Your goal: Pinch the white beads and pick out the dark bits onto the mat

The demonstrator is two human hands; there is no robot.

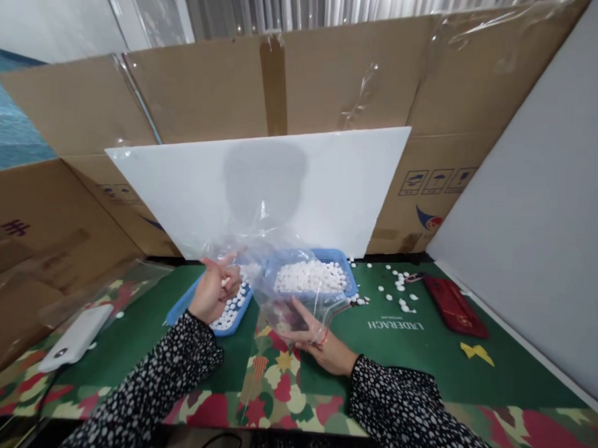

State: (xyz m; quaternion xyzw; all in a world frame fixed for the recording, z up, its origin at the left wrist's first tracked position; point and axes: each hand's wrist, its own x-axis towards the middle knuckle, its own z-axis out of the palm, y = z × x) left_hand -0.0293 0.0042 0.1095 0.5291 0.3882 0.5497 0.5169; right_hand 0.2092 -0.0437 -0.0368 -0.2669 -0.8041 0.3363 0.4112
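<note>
Green tabletop (392,363); clear bag (270,303) between both hands (213,293) (319,342), left contact unclear.

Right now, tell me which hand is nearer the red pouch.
Right. The right hand is at the clear bag, left of the red pouch; the left hand is farther left, over the left blue basket.

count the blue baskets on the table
2. One blue basket sits partly behind the left hand; the other basket is farther right, beyond the right hand, seen partly through the clear bag. No others show.
</note>
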